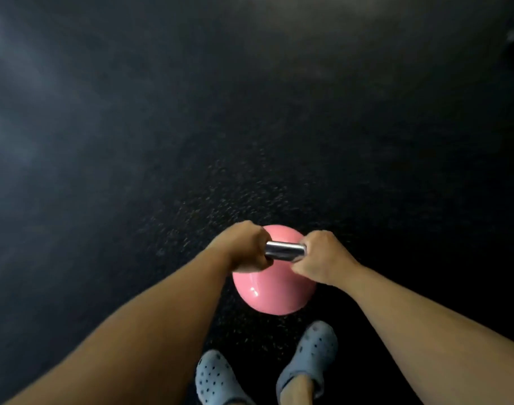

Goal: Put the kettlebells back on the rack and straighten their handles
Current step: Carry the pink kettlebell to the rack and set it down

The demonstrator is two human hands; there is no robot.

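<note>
**Two hands on the pink kettlebell, no rack in view**

At the left the floor (pixel 103 141) is dark speckled rubber, blurred toward the far edge. The left hand (pixel 244 248) is closed around the left end of the chrome handle (pixel 284 250). The pink kettlebell (pixel 272 293) is below the hands, in the lower middle of the view, just in front of two grey clogs (pixel 314 349). I cannot tell if its base touches the floor or hangs a little above it. The right hand (pixel 323 257) is closed around the right end of the handle, so only a short bright part of the bar shows between the two fists.

In my judgement this step is the carrying of the bell toward the rack, which is not visible here. To do it well, both grips should be firm and equal, so the bell does not tilt. The bell should be kept close to the body but away from the toes, because soft clogs protect little. It is better to look up and find the rack before walking.
</note>
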